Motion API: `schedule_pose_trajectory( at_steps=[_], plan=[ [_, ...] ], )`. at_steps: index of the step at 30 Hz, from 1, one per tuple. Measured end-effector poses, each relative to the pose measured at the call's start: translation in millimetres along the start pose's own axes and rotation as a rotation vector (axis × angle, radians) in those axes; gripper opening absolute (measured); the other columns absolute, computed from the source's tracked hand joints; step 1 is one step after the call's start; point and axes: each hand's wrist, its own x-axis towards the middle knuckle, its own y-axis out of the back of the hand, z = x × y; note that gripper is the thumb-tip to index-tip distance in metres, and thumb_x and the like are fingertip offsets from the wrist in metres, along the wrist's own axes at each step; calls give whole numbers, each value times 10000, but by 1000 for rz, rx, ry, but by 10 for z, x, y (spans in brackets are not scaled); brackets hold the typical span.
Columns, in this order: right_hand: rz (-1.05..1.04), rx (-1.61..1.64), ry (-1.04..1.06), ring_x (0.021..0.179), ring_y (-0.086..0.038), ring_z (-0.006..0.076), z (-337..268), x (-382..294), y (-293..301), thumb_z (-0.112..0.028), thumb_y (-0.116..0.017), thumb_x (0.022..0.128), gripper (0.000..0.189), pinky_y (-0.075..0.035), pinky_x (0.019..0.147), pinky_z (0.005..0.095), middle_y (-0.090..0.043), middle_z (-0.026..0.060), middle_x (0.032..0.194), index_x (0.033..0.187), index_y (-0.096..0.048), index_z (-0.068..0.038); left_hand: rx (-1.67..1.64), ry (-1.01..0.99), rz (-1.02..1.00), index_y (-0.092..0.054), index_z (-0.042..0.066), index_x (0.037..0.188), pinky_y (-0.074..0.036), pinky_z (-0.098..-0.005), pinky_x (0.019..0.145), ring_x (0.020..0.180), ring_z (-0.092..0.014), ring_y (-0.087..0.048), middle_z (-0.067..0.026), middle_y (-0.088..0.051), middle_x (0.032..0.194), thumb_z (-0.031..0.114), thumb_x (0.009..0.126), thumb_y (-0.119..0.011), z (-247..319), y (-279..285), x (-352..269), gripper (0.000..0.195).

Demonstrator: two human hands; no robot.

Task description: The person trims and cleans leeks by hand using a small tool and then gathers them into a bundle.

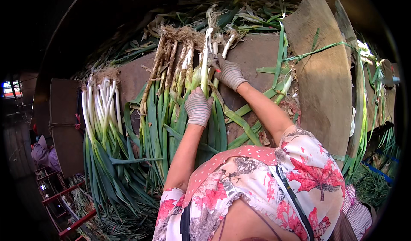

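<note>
My left hand (198,108), in a striped knit glove, grips a long green onion (204,56) low on its white shank. The onion points away from me, its roots at the far end. In the same kind of glove, my right hand (230,72) is closed around a small dark metal tool (212,61) with a red part; its exact kind is unclear. The tool lies against the right side of the shank. Left of my left hand, several unpeeled green onions (168,67) lie side by side with brown skins and matted roots. Farther left rests a bundle of clean white-shanked green onions (104,103).
An upright wooden board (318,67) bounds the worktop (257,53) on the right, a darker board (65,128) on the left. Stripped leaves (257,16) are heaped beyond the far edge. Loose leaves (240,112) lie by my right forearm. At far left, a person's purple sleeve (48,154) shows.
</note>
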Motion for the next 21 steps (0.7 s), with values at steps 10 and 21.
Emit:
schedule_pose_trajectory(
  at_steps=[10,21],
  plan=[
    [-406,107,125,1014,-644,375,-153,-1772,173,-263,-685,754,898,-514,865,448,-623,227,1193,1511,-269,-19,-963,260,-17,-636,5,1013,-491,-296,623,625,-173,-565,-64,-619,763,216,711,-690,-587,1104,179,373],
    [-611,-59,258,986,-653,359,-560,-2167,132,-333,-709,780,918,-512,865,441,-653,194,1098,1531,-259,-58,-1235,362,-84,-585,52,1054,-500,-262,496,519,-138,-564,-43,-616,734,149,782,-705,-933,967,-567,313]
  ],
)
